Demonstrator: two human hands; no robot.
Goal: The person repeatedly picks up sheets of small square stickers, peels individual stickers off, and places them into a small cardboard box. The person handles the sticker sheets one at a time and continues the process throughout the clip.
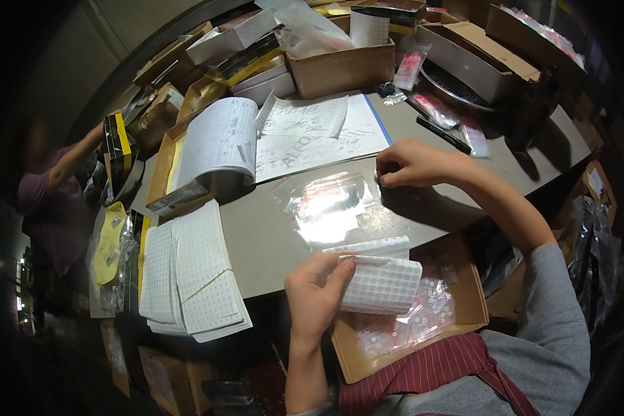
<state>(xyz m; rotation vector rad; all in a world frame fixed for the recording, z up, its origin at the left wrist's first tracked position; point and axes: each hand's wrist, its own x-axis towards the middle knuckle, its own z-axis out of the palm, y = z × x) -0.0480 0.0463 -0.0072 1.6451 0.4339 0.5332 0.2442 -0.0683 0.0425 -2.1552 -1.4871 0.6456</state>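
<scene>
My left hand [315, 294] pinches a curled sheet of round grey stickers [385, 286] between thumb and fingers, above a shallow cardboard box [475, 305] at the table's near edge. Inside that box lie many small clear bags [430, 320] with tiny pieces in them. Over the table, my right hand [416, 165] is closed with its fingertips pressed together; whatever they hold is too small to make out. Just left of it, a pile of clear zip bags [326, 202] with red lines lies on the grey tabletop, shining under the light.
Stacked sticker sheets [208, 281] overhang the near left edge. An open record book [222, 142] rests in a box beside papers [326, 142]. Cardboard boxes [340, 69] line the back. A black marker [442, 134] lies at right. Another person [55, 180] stands at far left.
</scene>
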